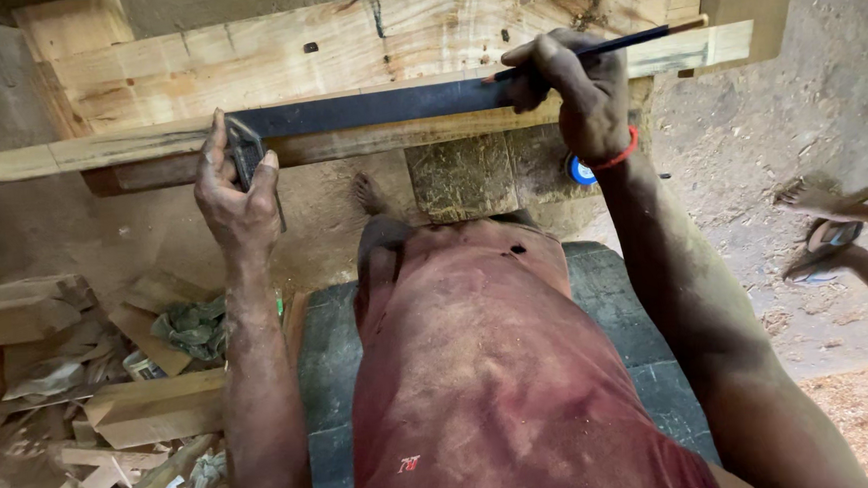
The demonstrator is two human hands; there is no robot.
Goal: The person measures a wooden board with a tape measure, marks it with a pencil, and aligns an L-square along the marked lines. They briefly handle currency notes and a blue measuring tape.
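We are pressing the square (368, 109) flat along the plank (103, 152), so its edge guides the pencil (602, 44). Left hand (238, 190) is clamping the square's stock; right hand (574, 83) is pinching the pencil at the blade. Offcuts (75, 391) are lying on the floor below.

I am seeing my left hand (238, 190) gripping the stock of a dark metal square (368, 109), whose blade is lying flat along a pale wooden plank (132, 146). At the blade's far end my right hand (569, 88) is pinching a dark pencil (607, 44), its tip touching the blade's edge. Below my left grip, wood offcuts (85, 391) are lying heaped. Beyond my right forearm, another person's feet (829, 228) are resting on sawdust.
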